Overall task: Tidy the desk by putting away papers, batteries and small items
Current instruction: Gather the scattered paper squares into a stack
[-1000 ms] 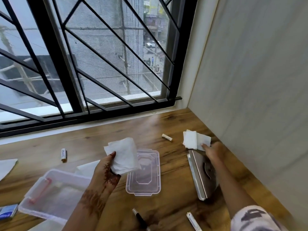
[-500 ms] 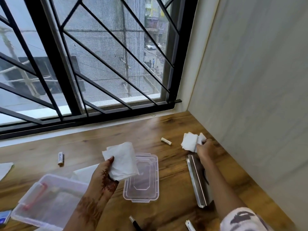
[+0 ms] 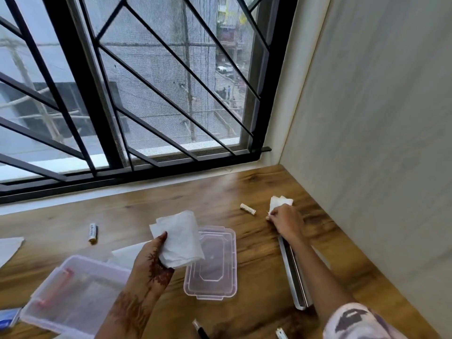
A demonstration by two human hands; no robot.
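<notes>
My left hand (image 3: 154, 260) holds a folded white tissue (image 3: 177, 238) up above the wooden desk (image 3: 146, 211). My right hand (image 3: 285, 221) is closed on a crumpled white paper (image 3: 278, 203) near the right wall. A white battery (image 3: 247, 208) lies just left of that paper, and another battery (image 3: 92, 232) lies at the left. A clear plastic box (image 3: 73, 289) with a pink clasp stands at the front left. Its clear lid (image 3: 211, 263) lies flat in the middle. More white paper (image 3: 127, 253) shows behind my left hand.
A metal holder (image 3: 293, 275) lies under my right forearm. A sheet of paper (image 3: 8, 245) sits at the left edge and a blue item (image 3: 8, 318) at the front left. A dark pen (image 3: 200, 329) and a small white object (image 3: 281, 333) lie at the front edge. The barred window is behind, the wall at right.
My right hand has gathered the flat paper by the wall into a crumpled bunch. My left hand still holds the tissue at much the same place.
</notes>
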